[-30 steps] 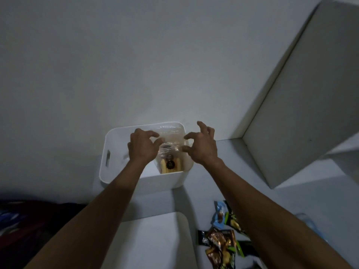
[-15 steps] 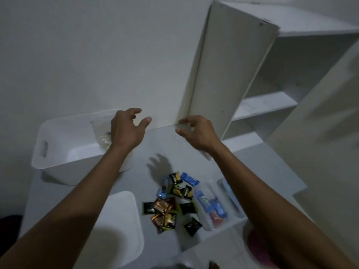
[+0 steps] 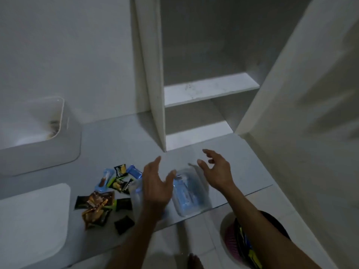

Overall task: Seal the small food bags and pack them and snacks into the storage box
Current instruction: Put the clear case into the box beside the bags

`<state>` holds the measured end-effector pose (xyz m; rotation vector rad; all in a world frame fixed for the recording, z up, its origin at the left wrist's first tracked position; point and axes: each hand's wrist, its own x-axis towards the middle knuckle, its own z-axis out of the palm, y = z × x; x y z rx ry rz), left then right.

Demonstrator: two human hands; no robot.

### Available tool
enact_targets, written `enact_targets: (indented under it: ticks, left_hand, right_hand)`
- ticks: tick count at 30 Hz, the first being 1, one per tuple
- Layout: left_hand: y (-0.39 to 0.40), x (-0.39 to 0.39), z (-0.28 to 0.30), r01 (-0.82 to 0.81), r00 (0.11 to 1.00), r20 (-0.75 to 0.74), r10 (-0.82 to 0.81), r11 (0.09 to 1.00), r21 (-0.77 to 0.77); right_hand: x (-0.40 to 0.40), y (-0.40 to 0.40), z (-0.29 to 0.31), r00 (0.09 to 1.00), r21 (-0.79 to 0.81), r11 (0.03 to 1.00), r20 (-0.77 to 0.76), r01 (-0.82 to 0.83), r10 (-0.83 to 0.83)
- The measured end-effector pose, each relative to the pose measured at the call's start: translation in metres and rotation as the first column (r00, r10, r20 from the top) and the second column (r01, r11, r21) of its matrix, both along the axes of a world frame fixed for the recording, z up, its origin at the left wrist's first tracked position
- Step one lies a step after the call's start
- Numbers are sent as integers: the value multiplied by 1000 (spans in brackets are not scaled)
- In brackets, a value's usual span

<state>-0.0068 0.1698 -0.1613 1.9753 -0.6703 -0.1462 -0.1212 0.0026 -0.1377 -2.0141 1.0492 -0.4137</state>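
Left hand [image 3: 155,188] and right hand [image 3: 217,171], both spread and empty, hover over clear food bag [image 3: 189,193] of blue snacks at worktop [image 3: 116,136] front edge; likely light, limp, slippery, best pinched along its top strip.

We saw a storage box [image 3: 64,152] of smooth, matt white plastic, and a lid [image 3: 35,216] beside it with the same dull finish. The small food bag [image 3: 191,193] was clear, glossy plastic film that caught the light. The snack wrappers [image 3: 101,202] looked like shiny, crinkled foil. The table [image 3: 116,136] was smooth and faintly sheened, and the shelf [image 3: 209,88] was matt white board, slightly scuffed.
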Motion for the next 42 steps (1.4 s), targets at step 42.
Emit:
enact_targets:
  ticks: [42]
  left_hand:
    - [68,-32,-19,-149,981,-81,175,955,257]
  right_hand:
    - [14,120,-66,944,281,919,257,-277,206]
